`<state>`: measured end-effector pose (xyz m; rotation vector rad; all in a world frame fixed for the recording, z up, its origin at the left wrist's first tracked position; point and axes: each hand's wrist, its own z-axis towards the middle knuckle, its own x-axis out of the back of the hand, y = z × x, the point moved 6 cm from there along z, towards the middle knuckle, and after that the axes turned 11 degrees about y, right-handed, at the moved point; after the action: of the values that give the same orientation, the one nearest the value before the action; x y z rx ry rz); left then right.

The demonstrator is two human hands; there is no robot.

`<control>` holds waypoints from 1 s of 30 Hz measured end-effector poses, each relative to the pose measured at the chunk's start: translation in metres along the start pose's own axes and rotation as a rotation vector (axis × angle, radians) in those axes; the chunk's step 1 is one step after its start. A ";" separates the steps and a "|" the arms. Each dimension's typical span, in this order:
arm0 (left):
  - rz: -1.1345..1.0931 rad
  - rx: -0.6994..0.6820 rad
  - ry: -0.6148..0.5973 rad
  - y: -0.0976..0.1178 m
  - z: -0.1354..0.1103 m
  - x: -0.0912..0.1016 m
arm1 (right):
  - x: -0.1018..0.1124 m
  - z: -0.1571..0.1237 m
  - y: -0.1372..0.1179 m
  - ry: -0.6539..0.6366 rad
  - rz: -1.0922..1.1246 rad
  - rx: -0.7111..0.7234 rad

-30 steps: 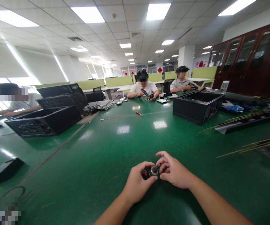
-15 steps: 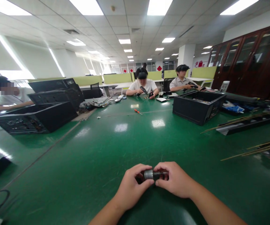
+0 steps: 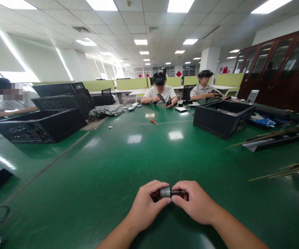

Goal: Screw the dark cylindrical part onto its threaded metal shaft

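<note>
Low in the middle of the head view, my two hands meet over the green tabletop [image 3: 113, 162]. My left hand [image 3: 146, 206] is closed round a small silver metal cylinder [image 3: 165, 192], thumb below and fingers above. Out of its right end runs a thin dark shaft with a coiled or threaded part [image 3: 175, 192]; I cannot tell if this is a spring or a thread. My right hand [image 3: 199, 204] pinches that shaft between thumb and fingers, which hide its far end. The left end of the cylinder is covered by my left palm.
An orange screwdriver [image 3: 154, 121] lies further up the table. Black computer cases stand at right [image 3: 214, 122] and left [image 3: 58, 129]. Thin brass-coloured rods [image 3: 276, 175] reach in from the right. Several people [image 3: 161, 93] sit around the table.
My right hand has shifted slightly, its thumb and fingers now nearer the silver cylinder along the shaft. My left hand keeps its grip. The camera view has moved a little.
</note>
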<state>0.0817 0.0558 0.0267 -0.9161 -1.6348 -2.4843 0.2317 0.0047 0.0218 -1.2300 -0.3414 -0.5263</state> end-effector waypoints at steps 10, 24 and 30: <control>-0.033 0.030 0.000 -0.003 -0.001 0.000 | 0.003 0.001 -0.003 0.007 -0.005 0.034; -0.075 0.110 0.057 -0.008 -0.002 0.001 | 0.005 0.001 -0.004 0.009 0.007 0.059; -0.094 0.117 0.063 -0.010 -0.003 0.000 | 0.006 0.001 -0.005 0.010 -0.001 0.074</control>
<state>0.0769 0.0581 0.0177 -0.7577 -1.8210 -2.4170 0.2341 0.0031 0.0296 -1.1550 -0.3503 -0.5161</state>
